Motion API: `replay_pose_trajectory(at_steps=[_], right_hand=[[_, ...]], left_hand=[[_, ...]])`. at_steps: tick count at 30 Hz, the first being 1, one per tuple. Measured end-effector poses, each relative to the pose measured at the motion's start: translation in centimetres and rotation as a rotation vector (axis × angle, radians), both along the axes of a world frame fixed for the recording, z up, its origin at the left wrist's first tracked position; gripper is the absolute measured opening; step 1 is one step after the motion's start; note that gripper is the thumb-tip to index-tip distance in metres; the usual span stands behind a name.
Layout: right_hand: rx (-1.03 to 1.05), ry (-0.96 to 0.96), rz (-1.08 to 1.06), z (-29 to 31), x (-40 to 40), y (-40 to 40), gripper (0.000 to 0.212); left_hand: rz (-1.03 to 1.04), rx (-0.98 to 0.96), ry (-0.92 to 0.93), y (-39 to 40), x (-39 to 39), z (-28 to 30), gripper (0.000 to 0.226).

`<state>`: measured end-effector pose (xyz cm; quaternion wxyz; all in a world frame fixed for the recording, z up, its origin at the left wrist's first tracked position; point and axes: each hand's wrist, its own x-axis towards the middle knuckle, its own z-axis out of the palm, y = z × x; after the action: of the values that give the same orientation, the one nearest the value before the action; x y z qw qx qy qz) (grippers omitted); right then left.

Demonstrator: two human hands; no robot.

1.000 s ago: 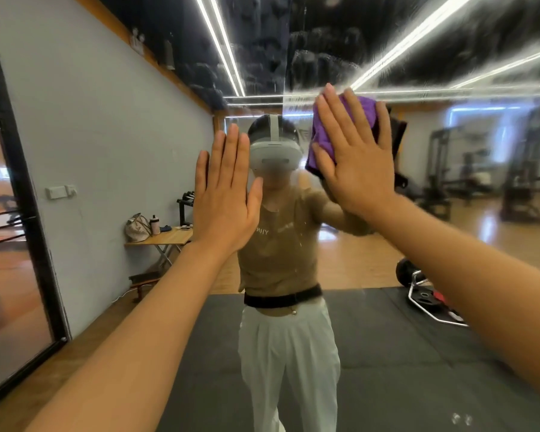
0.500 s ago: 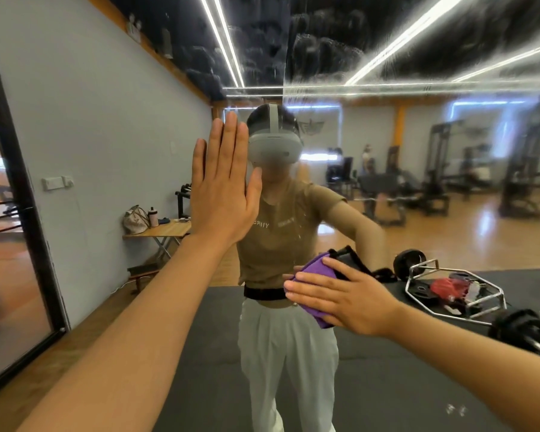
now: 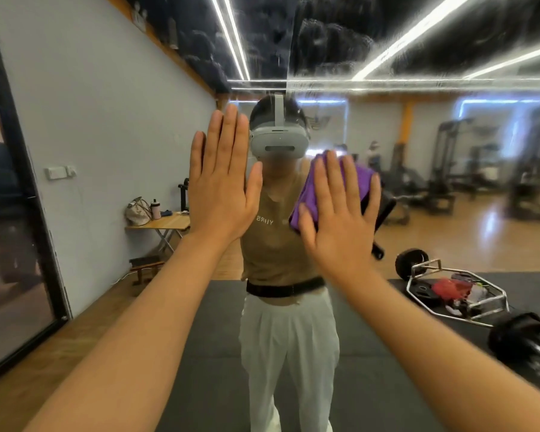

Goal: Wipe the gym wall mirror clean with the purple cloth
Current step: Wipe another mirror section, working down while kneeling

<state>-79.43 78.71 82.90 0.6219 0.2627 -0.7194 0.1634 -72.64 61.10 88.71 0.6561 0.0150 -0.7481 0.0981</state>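
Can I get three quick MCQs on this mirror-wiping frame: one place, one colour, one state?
1. Where is the cloth?
A. on the floor mat
B. under the right hand, against the mirror
C. on the folding table

2. What colour is the cloth?
A. purple
B. white
C. green

3. How is the left hand?
A. curled in a fist
B. pinching the cloth
C. flat, fingers straight

Answers: 1 B, cloth edges show around the pressing hand. 2 A, purple fabric shows past the fingers. 3 C, the palm is spread flat and holds nothing.

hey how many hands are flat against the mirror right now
2. The left hand presses bare on the mirror, fingers straight up. The right hand lies beside it, pressing the purple cloth against the glass.
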Motion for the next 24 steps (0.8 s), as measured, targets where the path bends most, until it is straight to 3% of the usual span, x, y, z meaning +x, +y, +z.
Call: replay_pose_trajectory(at_steps=[5, 8, 13, 20, 24], right_hand=[[0.184, -0.019, 0.002, -12.0, 1.3, -0.8, 0.073], [0.179, -0.036, -0.019, -14.7, 1.4, -0.9, 0.078], [0.137, -0.067, 0.035, -12.5, 1.9, -1.4, 0.071], [-0.093, -0.113, 0.058, -0.8, 2.4, -4.2, 0.065], [-0.147, -0.116, 0.059, -1.8, 2.6, -4.7, 0.067]], left_hand=[[-0.002, -0.015, 0.024, -0.2, -0.2, -0.4, 0.06], [-0.011, -0.017, 0.034, -0.2, -0.3, -0.4, 0.059], [-0.01, -0.012, 0.033, -0.3, -0.3, -0.6, 0.059], [-0.047, -0.023, 0.025, -0.5, -0.3, -0.6, 0.058], [-0.061, -0.028, 0.044, -0.6, -0.4, -0.7, 0.057]])
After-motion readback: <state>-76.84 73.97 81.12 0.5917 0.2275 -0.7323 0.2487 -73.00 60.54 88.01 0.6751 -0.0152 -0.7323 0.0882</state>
